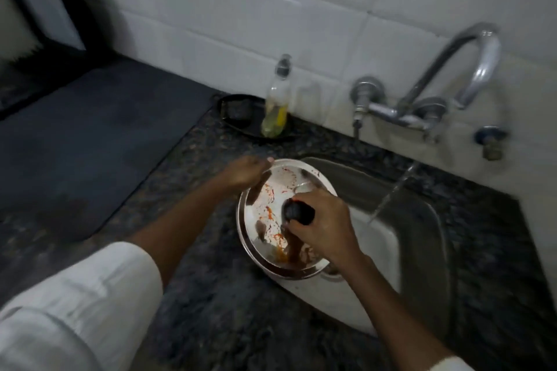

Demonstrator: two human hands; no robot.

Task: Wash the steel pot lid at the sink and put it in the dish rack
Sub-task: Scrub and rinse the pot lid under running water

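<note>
A round steel pot lid (265,205), streaked with red and brown food stains, is held over the left edge of the sink (422,220). My right hand (322,223) is closed around the lid's black knob (297,211) in the middle. My left hand (245,173) grips the lid's far left rim. Water runs in a thin stream (391,193) from the tap (470,69) into the basin, to the right of the lid and apart from it. No dish rack is in view.
A dark speckled stone counter (211,295) surrounds the sink. A clear bottle of yellowish liquid (275,102) stands on a black tray (238,113) against the white tiled wall. A dark mat (84,135) covers the counter at left. A small valve (491,141) sits right of the tap.
</note>
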